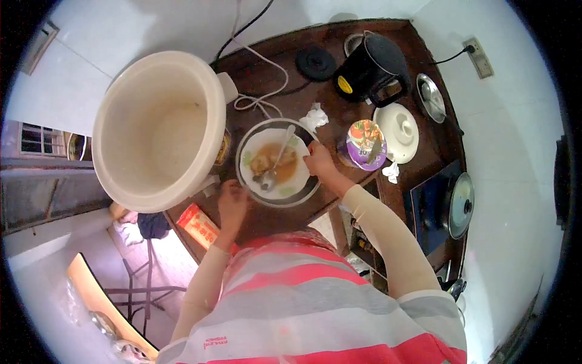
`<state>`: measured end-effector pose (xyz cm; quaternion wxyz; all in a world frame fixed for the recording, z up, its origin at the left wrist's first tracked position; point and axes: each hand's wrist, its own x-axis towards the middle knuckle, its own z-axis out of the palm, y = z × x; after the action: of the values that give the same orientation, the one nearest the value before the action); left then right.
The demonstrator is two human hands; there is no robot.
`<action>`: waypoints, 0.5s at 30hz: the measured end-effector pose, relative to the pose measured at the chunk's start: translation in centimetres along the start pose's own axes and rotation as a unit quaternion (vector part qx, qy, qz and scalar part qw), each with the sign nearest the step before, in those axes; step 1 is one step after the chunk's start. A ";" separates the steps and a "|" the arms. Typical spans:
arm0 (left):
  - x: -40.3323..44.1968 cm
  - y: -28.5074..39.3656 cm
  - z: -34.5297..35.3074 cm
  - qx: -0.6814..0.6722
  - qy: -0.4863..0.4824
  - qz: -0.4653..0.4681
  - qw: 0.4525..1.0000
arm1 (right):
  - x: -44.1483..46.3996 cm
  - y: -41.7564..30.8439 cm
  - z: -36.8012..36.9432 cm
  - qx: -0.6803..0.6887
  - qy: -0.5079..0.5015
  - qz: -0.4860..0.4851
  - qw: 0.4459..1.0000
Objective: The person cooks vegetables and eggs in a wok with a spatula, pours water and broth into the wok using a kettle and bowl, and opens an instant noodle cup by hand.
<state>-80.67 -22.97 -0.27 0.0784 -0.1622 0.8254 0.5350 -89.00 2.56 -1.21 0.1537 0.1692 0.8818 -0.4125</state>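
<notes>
A white plate (291,182) with brownish soupy food and a spoon (282,150) sits within the round metal rim of a pot (247,195). My right hand (321,161) grips the plate's right edge, its fingers reaching over the rim. At the lower left of the pot is my left hand (233,208), fingers loosely bent and slightly apart, close to the rim with nothing visible in it. Whether those fingertips touch the rim is hard to make out. A red and white packet (199,225) lies just left of that hand.
A large cream tub (159,130) stands at the left. Behind and to the right are a black kettle (377,67), a purple instant-noodle cup (366,144), a cream lid (398,132) and crumpled tissue (314,117). Farther right, a glass-lidded pan (462,205) sits on a cooktop (429,206).
</notes>
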 end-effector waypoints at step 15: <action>-4.2 7.4 -0.2 -0.313 -0.363 -0.070 0.875 | -16.7 -0.9 -10.5 0.145 -0.062 0.037 0.987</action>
<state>-79.30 -19.58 7.39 0.3552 -0.0301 0.5149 0.7796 -75.81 7.29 12.69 0.1971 0.1959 0.7945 -0.5400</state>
